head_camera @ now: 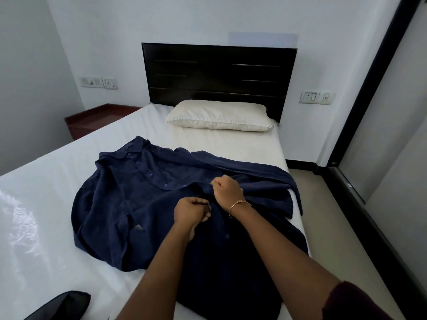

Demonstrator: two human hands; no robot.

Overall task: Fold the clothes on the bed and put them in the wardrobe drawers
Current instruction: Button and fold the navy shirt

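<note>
A dark blue button-up shirt [129,199] lies spread on the white bed [41,204], collar toward the far left, one sleeve trailing to the bed's right edge. Both my hands are on its button placket near the middle. My left hand [191,211] has its fingers curled and pinches the fabric edge at a button. My right hand [227,190], with a thin gold bangle at the wrist, pinches the placket a little farther up. Another dark garment [67,303] shows at the bottom left corner of the bed.
A cream pillow [219,115] rests against the black headboard [217,72]. A reddish-brown bedside table [97,118] stands at the left. A dark-framed wardrobe sliding door [392,135] runs along the right, with a strip of floor [328,215] between it and the bed.
</note>
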